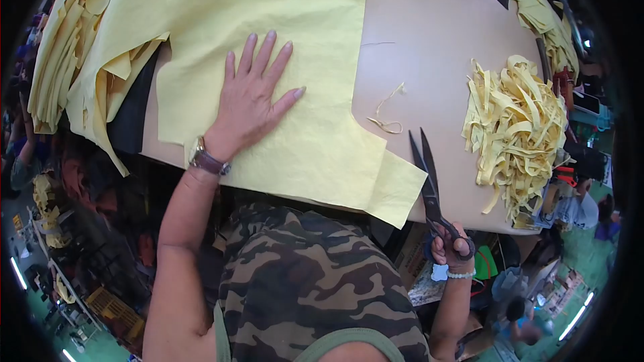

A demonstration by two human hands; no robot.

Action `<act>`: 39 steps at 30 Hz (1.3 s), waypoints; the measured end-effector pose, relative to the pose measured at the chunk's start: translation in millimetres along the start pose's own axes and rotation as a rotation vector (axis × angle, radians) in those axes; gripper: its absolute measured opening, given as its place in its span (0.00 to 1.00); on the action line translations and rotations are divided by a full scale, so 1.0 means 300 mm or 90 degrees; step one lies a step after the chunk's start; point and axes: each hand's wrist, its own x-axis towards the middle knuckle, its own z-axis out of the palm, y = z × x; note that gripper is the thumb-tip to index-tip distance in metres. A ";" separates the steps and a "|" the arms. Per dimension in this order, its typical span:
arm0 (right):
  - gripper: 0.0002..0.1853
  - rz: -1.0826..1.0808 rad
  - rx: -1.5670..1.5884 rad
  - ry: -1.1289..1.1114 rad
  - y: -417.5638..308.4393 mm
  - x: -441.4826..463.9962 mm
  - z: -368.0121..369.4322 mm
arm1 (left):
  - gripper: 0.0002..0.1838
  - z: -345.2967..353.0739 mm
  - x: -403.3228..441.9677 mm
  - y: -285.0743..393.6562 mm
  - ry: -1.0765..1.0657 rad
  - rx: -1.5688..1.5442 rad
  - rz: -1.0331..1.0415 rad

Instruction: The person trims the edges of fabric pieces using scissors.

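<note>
My left hand (251, 104) lies flat with fingers spread on a large piece of yellow fabric (315, 154), a watch on its wrist. The fabric covers the left and middle of the table, and one corner flap reaches past the table's front edge. At the front right, my right hand (453, 245) is closed around the handles of dark scissors (431, 188). Their blades point away from me and stand slightly apart, just right of the fabric's corner. A small loose yellow thread (386, 123) lies on the table between the fabric and the scissors.
On the right of the pale table (429, 40) is a heap of narrow yellow fabric strips (516, 131). Folded yellow fabric (67, 60) hangs over the left edge. More yellow fabric (530, 7) lies at the far right. Below on the right, another person (516, 315) is partly visible.
</note>
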 end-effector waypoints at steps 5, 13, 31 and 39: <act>0.29 -0.045 0.024 -0.030 0.031 -0.043 -0.070 | 0.33 0.008 0.106 -0.086 0.002 0.044 0.108; 0.26 -0.045 -0.055 0.015 -0.022 -0.033 0.063 | 0.32 0.013 0.324 -0.208 -0.011 0.037 0.273; 0.18 0.158 -0.274 -0.029 -0.050 0.103 0.234 | 0.19 -0.095 0.171 0.014 0.189 0.009 0.209; 0.20 0.080 -0.132 -0.079 -0.066 0.081 0.183 | 0.37 -0.029 -0.066 0.186 -0.034 -0.214 0.075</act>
